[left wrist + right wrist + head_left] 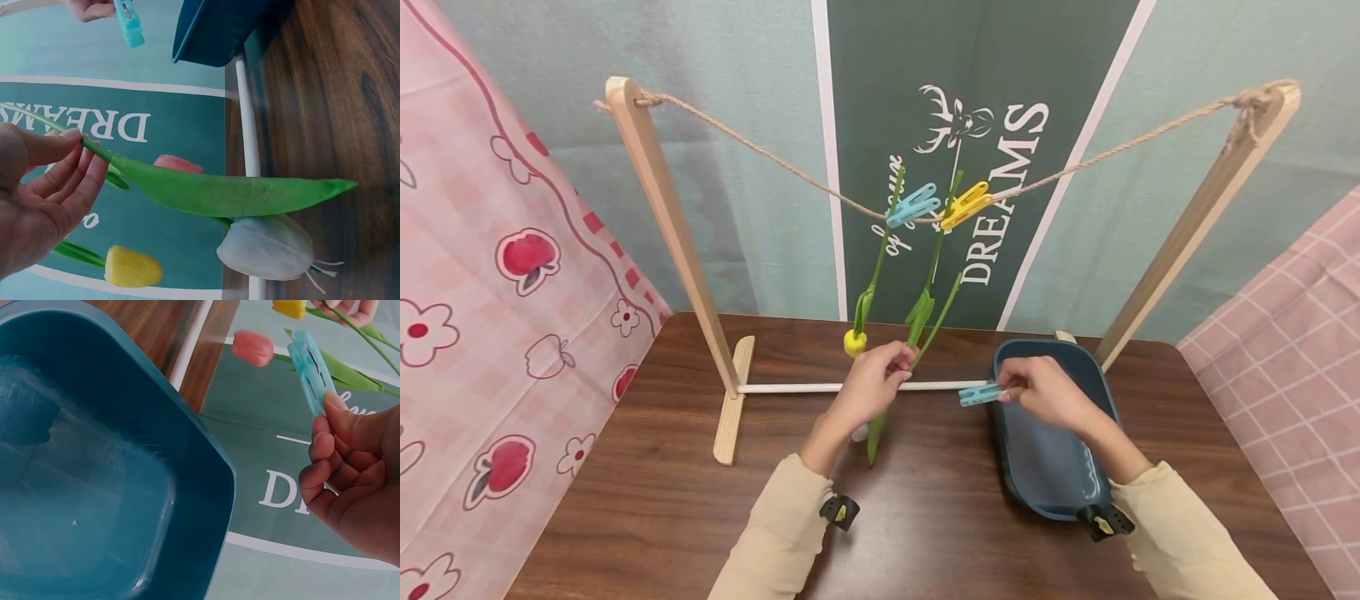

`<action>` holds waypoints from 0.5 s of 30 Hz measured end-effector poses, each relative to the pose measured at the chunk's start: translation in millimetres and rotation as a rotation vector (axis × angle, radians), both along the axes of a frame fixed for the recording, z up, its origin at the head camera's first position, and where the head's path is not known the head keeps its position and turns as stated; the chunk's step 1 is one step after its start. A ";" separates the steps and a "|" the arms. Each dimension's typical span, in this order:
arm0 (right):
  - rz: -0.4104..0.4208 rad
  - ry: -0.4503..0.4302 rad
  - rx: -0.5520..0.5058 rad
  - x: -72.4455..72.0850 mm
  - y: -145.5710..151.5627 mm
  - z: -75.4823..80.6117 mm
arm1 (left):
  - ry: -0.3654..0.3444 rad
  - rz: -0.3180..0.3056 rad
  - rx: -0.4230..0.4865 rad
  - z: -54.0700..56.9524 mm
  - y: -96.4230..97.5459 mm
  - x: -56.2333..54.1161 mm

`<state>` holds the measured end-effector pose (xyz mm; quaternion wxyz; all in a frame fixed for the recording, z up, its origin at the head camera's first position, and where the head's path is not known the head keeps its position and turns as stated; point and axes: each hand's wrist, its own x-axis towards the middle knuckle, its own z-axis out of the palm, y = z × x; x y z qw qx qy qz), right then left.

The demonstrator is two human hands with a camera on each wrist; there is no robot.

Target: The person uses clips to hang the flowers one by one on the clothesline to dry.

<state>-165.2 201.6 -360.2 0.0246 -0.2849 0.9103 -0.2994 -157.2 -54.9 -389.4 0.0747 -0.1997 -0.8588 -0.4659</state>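
Observation:
My left hand (874,382) pinches the green stem of a white artificial tulip (265,247); its bloom points down and a long leaf (237,194) lies across it in the left wrist view. Between thumb and fingers, my right hand (1047,390) grips a light blue clothespin (980,393) over the near left rim of a blue basin (1056,467). Two tulips hang bloom-down from a sagging rope (760,154). A blue clothespin (913,205) clips the yellow tulip (854,342), and a yellow clothespin (967,206) clips the pink tulip (253,347).
Wooden posts, one at left (673,225) and one at right (1202,221), carry the rope. A white rod (790,388) runs low between them above the brown table (925,517). Behind hangs a printed green cloth (880,50); patterned cloths flank both sides.

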 end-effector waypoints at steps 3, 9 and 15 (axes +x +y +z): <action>0.000 -0.003 -0.001 0.0 1.0 0.4 | 0.000 0.010 -0.017 5.0 4.0 -2.4; 0.003 -0.009 0.009 -0.6 3.3 1.0 | 0.008 0.011 -0.037 16.1 11.1 -5.8; -0.001 -0.006 0.020 -1.0 5.5 1.6 | 0.005 0.009 -0.050 25.6 16.8 -8.9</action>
